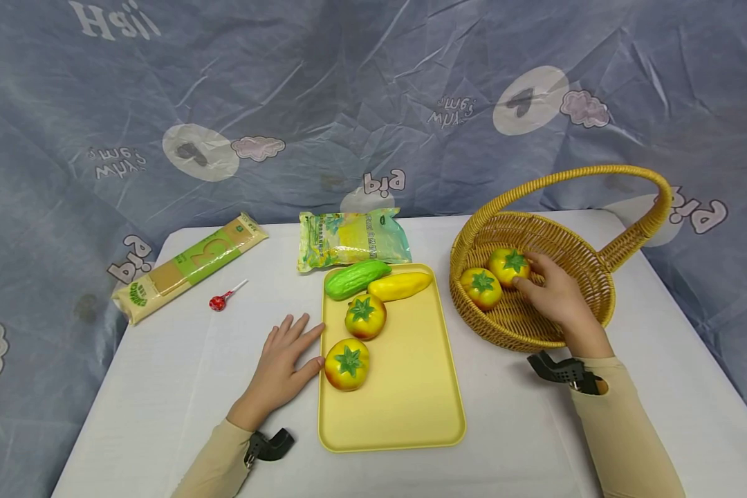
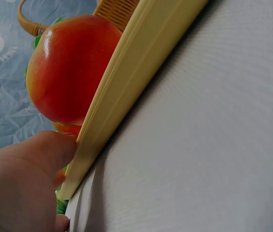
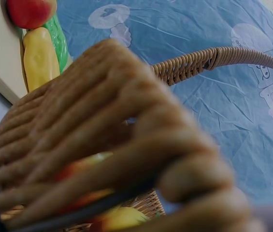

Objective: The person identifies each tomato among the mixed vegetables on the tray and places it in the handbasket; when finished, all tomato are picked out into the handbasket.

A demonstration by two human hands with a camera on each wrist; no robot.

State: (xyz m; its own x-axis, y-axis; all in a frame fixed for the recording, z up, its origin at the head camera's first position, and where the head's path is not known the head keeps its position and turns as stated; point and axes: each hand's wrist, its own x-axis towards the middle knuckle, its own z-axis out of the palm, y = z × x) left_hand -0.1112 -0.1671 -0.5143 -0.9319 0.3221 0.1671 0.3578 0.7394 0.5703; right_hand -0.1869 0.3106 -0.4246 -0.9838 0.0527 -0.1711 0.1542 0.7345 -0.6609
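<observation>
My right hand (image 1: 554,290) reaches into a wicker basket (image 1: 535,339), its thumb and fingers gripping a yellow tomato (image 1: 508,268) with a green star-shaped top. A second tomato (image 1: 482,289) lies beside it in the basket. Blurred basket weave (image 3: 102,116) covers most of the right wrist view and hides that hand. My left hand (image 1: 280,370) rests with spread fingers on the table, fingertips and thumb at the left rim of a yellow tray (image 1: 404,394). On this tray sit a near tomato (image 1: 346,364), whose red side (image 2: 73,70) shows in the left wrist view, and another tomato (image 1: 365,317).
A bumpy green gourd (image 1: 356,279) and a long yellow vegetable (image 1: 400,286) lie at the tray's far end. Behind them is a green-yellow packet (image 1: 353,238). At left lie a long noodle-like pack (image 1: 189,268) and a red lollipop (image 1: 218,302). The basket's tall handle (image 1: 573,173) arches over it.
</observation>
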